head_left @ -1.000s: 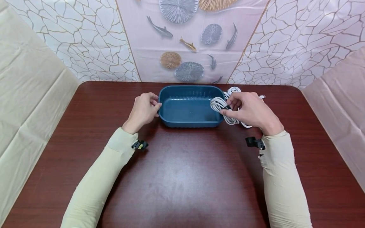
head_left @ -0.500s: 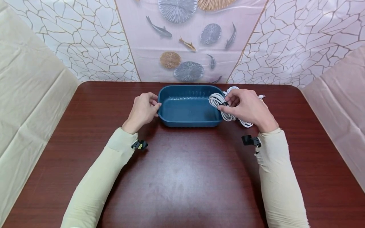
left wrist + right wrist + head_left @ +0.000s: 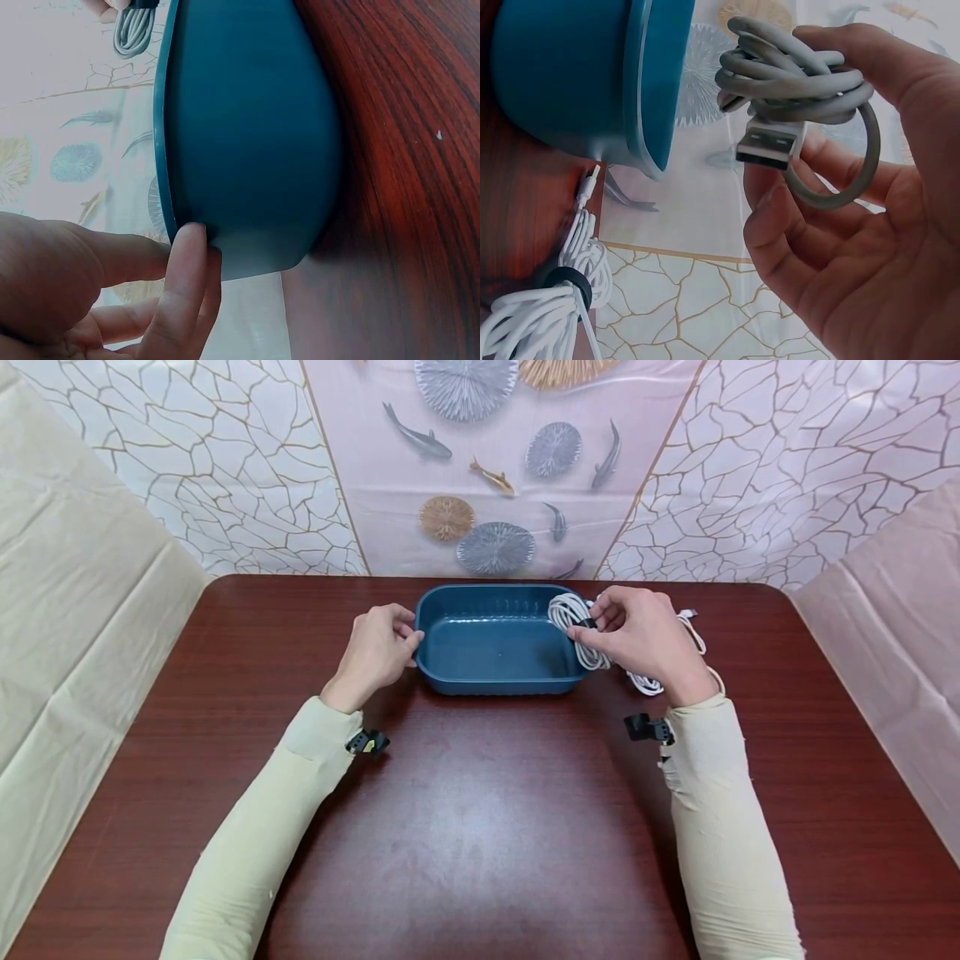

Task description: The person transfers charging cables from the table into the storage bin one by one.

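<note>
While the left hand [image 3: 375, 647] pinches the left end of a blue bin [image 3: 502, 687] in the upper middle of the head frame, the right hand [image 3: 648, 639] holds a grey coil [image 3: 591, 655] right of centre. The left grip is narrow, thumb and fingers on either side of the bin's wall; the right grip is closed on the coil near its black tie [image 3: 589, 623]. Seen from the head, the coil overlaps the bin's right end; whether the two touch, I cannot tell. A metal plug [image 3: 766, 144] shows at the middle of the right wrist frame, just under the coil's loops. At that frame's lower left, a white coil [image 3: 551, 307] with a dark band [image 3: 570, 281] lies on the tabletop [image 3: 465, 827] beside the bin. Behind, at the top of the head frame, hangs a fish-printed cloth [image 3: 495, 460].
</note>
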Motion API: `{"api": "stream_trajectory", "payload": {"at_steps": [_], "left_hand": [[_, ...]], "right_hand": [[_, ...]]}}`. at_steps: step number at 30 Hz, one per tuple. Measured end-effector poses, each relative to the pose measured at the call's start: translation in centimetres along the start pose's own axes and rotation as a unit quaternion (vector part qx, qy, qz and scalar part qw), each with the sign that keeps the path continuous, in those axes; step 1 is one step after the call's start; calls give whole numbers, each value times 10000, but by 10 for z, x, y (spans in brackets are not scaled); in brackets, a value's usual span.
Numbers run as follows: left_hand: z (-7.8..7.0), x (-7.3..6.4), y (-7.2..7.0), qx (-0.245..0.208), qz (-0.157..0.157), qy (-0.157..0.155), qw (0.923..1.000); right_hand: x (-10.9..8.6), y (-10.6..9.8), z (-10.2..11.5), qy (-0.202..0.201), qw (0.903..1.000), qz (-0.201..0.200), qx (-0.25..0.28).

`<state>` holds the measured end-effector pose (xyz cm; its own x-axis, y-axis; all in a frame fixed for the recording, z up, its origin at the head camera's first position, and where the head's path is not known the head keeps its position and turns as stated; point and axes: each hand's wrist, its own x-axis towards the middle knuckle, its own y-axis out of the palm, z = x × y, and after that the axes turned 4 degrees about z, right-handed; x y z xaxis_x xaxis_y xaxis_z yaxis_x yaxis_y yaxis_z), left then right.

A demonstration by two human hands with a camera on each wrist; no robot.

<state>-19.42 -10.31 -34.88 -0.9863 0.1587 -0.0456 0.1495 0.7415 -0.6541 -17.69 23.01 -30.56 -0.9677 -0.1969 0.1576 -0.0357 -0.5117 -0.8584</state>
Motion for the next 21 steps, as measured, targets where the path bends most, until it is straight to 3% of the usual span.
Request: {"api": "stream_trajectory", "payload": {"at_steps": [21], "left_hand": [[2, 1, 1, 75, -63, 36, 9999]], "right_hand": [[12, 15, 8, 636, 9979, -145, -61]]}}
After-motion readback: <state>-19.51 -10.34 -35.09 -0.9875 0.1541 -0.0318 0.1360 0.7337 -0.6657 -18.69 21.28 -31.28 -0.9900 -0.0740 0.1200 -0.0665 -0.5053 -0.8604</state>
